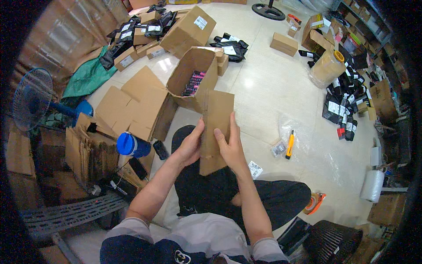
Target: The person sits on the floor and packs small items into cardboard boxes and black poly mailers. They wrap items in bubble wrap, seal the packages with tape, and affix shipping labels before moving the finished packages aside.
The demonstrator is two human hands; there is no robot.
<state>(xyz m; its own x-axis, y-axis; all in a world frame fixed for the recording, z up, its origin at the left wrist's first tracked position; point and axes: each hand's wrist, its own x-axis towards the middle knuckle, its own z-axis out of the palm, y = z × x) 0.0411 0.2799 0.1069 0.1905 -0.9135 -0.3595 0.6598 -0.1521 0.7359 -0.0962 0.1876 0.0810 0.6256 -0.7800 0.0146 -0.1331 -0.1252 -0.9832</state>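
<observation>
Between my two hands I hold a folded cardboard piece [217,112], upright over my lap. My left hand [193,145] grips its left edge, and my right hand [230,142] has its thumb on the face and its fingers along the right edge. Just beyond stands an open cardboard box [174,77] with several pink and black packets [194,82] inside. On the floor to my right lie a yellow utility knife [290,145], a small clear packet [278,148] and a printed label [255,169].
A stack of flattened cartons [138,102], a blue-lidded jug [133,145] and a fan [33,99] are at left. Black parcels [333,109], a wrapped roll [328,68] and bubble wrap [310,158] lie at right. A tape dispenser [315,203] sits by my knee.
</observation>
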